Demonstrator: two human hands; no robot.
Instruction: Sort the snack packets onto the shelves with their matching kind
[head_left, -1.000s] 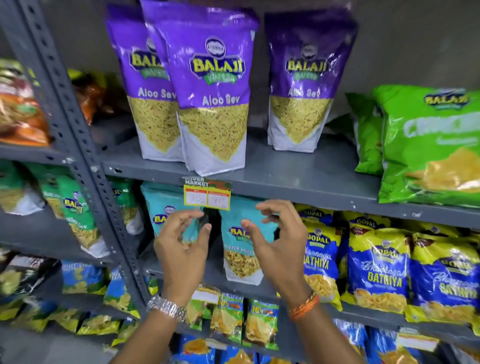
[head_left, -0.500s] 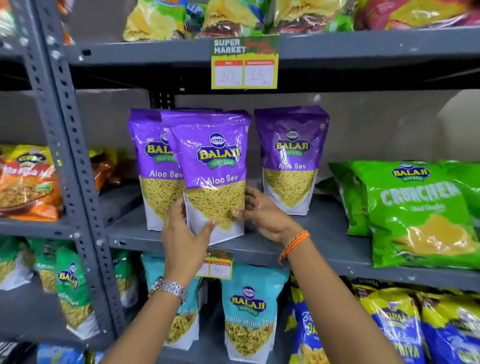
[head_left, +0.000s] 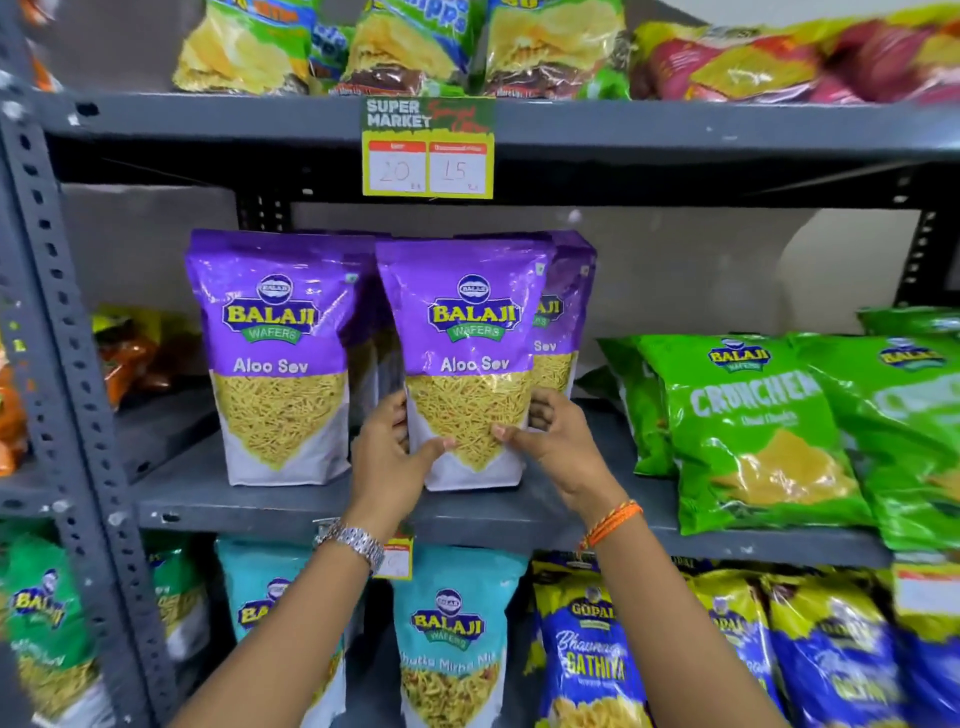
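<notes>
Aloo Sev packet (head_left: 470, 364), pinched by left hand (head_left: 387, 457) and right hand (head_left: 558, 447), has slid right in front of its purple twin (head_left: 563, 312), so it's matched.

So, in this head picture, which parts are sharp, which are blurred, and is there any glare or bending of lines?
Head view: the held Aloo Sev packet and both hands, left hand and right hand, are sharp; the red packets at top right are smeared; glare streaks the green Crunchex packet; the wide lens tilts the left shelf post.
</notes>
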